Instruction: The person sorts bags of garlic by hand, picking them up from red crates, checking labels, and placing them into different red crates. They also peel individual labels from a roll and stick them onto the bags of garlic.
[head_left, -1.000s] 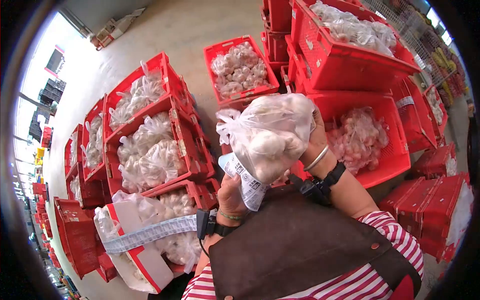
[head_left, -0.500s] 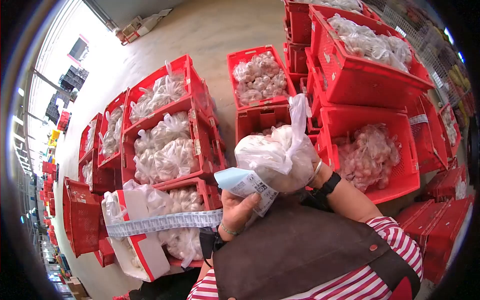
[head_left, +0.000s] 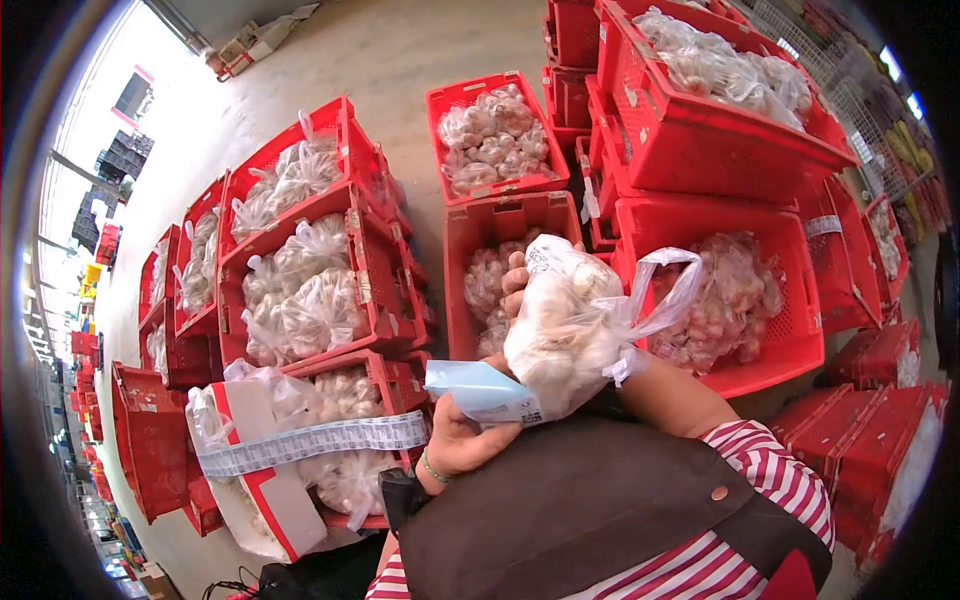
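My right hand point(head_left: 514, 284) grips a clear plastic bag of garlic bulbs point(head_left: 565, 330) at chest height, with most of the hand hidden behind the bag. The bag's knotted tail point(head_left: 665, 290) points right. A small white printed label point(head_left: 545, 259) shows on the bag's top by my fingers. My left hand point(head_left: 458, 436) sits just below and left of the bag, pinching a pale blue label strip point(head_left: 478, 388) whose printed end touches the bag's underside.
Red plastic crates of bagged garlic surround me: one straight ahead point(head_left: 497, 222), one to the right point(head_left: 795, 335), stacked ones at far right point(head_left: 700, 130), and several rows on the left point(head_left: 370, 270). A long strip of printed labels point(head_left: 310, 445) lies over a white and red box point(head_left: 270, 495).
My right hand has turned the bag, swinging its knotted tail from upward to the right. The left hand and its label strip moved in under the bag.
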